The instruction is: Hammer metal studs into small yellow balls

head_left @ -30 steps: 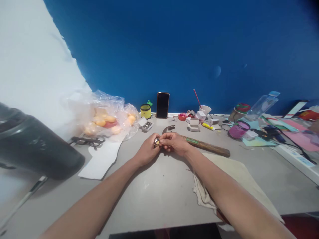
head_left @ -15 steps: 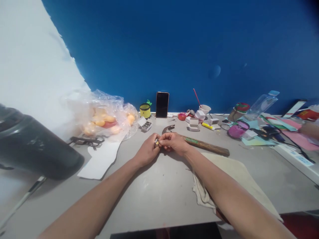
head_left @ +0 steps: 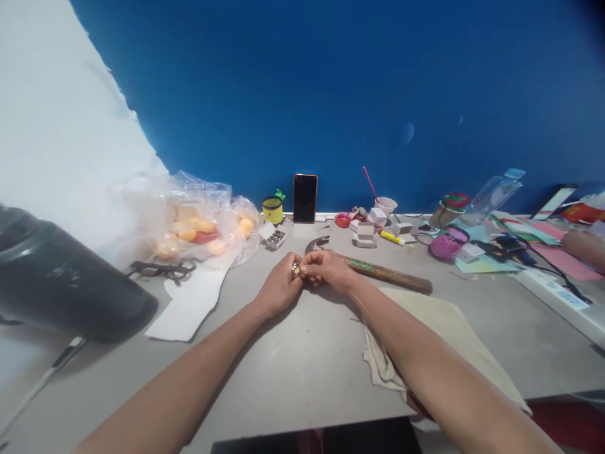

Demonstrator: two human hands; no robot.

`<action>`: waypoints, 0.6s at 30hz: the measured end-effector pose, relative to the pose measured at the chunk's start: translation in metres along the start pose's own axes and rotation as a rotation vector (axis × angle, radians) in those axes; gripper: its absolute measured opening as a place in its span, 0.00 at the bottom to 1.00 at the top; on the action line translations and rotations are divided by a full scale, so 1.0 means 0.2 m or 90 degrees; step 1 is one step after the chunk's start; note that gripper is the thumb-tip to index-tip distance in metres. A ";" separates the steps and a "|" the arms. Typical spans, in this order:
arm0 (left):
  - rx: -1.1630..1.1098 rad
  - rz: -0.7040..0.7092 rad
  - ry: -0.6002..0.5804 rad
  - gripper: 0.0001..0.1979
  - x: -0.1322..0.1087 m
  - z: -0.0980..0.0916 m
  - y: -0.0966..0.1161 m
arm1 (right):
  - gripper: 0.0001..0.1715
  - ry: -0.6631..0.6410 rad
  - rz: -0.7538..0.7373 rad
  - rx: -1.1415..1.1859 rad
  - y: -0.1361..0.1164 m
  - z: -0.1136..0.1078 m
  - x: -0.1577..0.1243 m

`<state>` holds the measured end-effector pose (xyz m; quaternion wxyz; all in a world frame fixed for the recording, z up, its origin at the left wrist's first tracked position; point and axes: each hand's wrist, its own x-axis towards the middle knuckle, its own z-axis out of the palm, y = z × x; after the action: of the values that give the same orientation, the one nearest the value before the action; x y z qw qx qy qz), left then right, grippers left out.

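Close together over the middle of the table, both hands work on a small shiny metal piece with a yellowish part (head_left: 296, 269), too small to name. My left hand (head_left: 280, 284) is closed round it. With thumb and finger pinched, my right hand (head_left: 326, 270) touches its right side. Just behind my right hand lies a claw hammer (head_left: 394, 276), its wooden handle pointing right and its head partly hidden by that hand. A small open white box (head_left: 276, 238) holding several shiny metal bits stands beyond my left hand.
A phone (head_left: 305, 198) leans upright against the blue wall. Left are a dark cylinder (head_left: 70, 277), glasses (head_left: 163, 270) and a plastic bag (head_left: 198, 217). Beige cloth (head_left: 439, 328) lies beneath my right forearm. Rightward are a power strip (head_left: 558, 290) and another person's arm (head_left: 583, 248).
The view has shifted very slightly. Both hands stay together on the small metal piece, with hardly any visible movement.
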<state>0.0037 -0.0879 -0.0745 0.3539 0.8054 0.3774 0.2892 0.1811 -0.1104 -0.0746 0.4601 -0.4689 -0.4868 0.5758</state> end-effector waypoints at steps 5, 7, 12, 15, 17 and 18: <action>-0.007 -0.006 -0.014 0.05 -0.01 -0.01 0.01 | 0.22 -0.003 0.022 0.021 0.00 -0.01 0.00; -0.013 -0.007 -0.016 0.05 -0.01 -0.01 0.01 | 0.23 -0.005 0.027 0.026 0.00 -0.01 0.00; 0.002 -0.003 -0.006 0.04 0.00 0.00 0.00 | 0.20 0.001 0.011 0.014 -0.01 0.00 -0.01; 0.025 0.010 0.011 0.04 0.00 0.01 -0.01 | 0.18 0.012 -0.005 -0.016 0.00 0.01 -0.01; 0.031 0.015 0.016 0.05 0.00 0.02 -0.01 | 0.16 0.013 -0.015 -0.035 0.00 0.01 -0.01; 0.032 0.014 0.018 0.05 0.00 0.02 -0.01 | 0.15 0.012 -0.020 -0.041 0.00 0.01 -0.01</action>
<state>0.0063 -0.0882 -0.0773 0.3249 0.8141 0.3806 0.2945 0.1794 -0.1126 -0.0741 0.4585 -0.4811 -0.5082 0.5477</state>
